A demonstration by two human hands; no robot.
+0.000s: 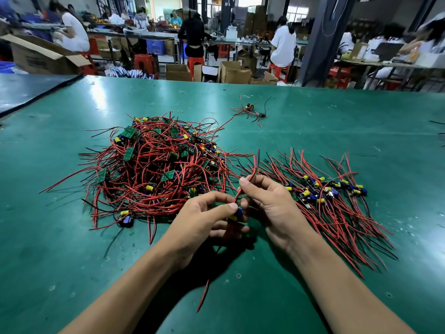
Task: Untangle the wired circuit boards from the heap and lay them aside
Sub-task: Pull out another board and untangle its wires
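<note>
Pinching a board (237, 213) in the left hand (204, 219) and its wire (243, 189) in the right hand (271, 204), clear of the heap (156, 165), likely straightening it for the row (332, 196).

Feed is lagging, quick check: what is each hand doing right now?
Left hand: fingers pinch a small circuit board.
Right hand: thumb and fingers pinch the red wire just above that board.

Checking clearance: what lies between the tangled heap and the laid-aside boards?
Head view: left hand and right hand holding one wired board, amid overlapping red wire ends.
</note>
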